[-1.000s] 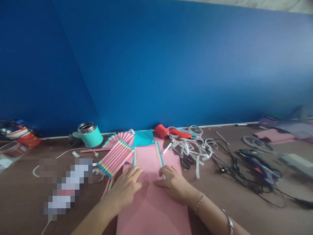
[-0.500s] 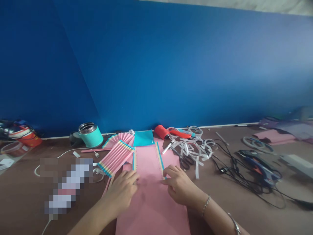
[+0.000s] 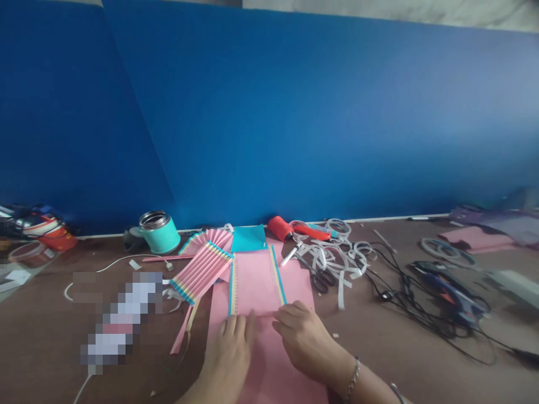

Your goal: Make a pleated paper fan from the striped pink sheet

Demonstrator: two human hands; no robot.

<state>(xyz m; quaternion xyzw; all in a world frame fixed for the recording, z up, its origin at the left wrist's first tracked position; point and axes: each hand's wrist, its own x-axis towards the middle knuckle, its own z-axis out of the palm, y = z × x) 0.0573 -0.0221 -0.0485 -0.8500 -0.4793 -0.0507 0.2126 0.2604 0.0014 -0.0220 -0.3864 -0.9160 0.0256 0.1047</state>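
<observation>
A pink paper strip with blue and cream side borders lies over larger pink paper. My left hand rests on the strip's near left edge, its fingers stretched out and slightly blurred. At the near right corner, my right hand has its fingers bent together on the paper edge; its fingertips are partly hidden. Left of the strip lies a pleated pink paper piece with blue and cream ends. A pink fan-folded piece sits behind it. Teal paper covers the strip's far end.
A red thread spool, white marker, curled white strips and black-handled scissors lie to the right. Farther right are black cables and a blue glue gun. A turquoise flask stands back left, near a blurred-out object.
Both hands have moved nearer me along the paper, my left hand also rightward. More of the bordered strip shows beyond them. The view has shifted slightly.
</observation>
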